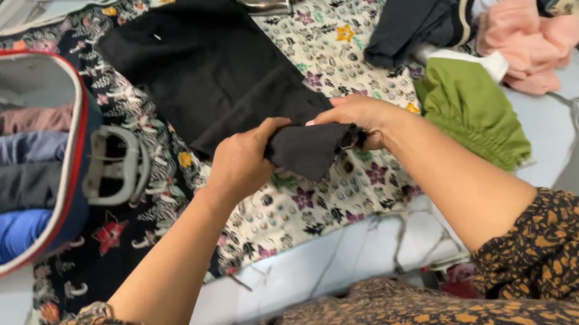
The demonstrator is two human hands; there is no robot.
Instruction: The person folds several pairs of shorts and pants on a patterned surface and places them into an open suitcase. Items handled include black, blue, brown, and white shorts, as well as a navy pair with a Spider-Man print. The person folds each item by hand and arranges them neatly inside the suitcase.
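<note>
A black garment (pixel 214 67) lies spread on a floral cloth (pixel 319 51) over the table, its near end lifted and folded. My left hand (pixel 242 160) grips that near end from the left. My right hand (pixel 359 115) pinches the same folded edge from the right. Both hands hold the fabric a little above the cloth, close together.
An open suitcase (pixel 75 133) with rolled clothes in blue, grey and pink stands at the left. A green garment (pixel 473 108), a pink one (pixel 528 43), a dark folded one (pixel 420 13) and a pile of other clothes lie at the right and back. The table's near edge (pixel 334 259) is white.
</note>
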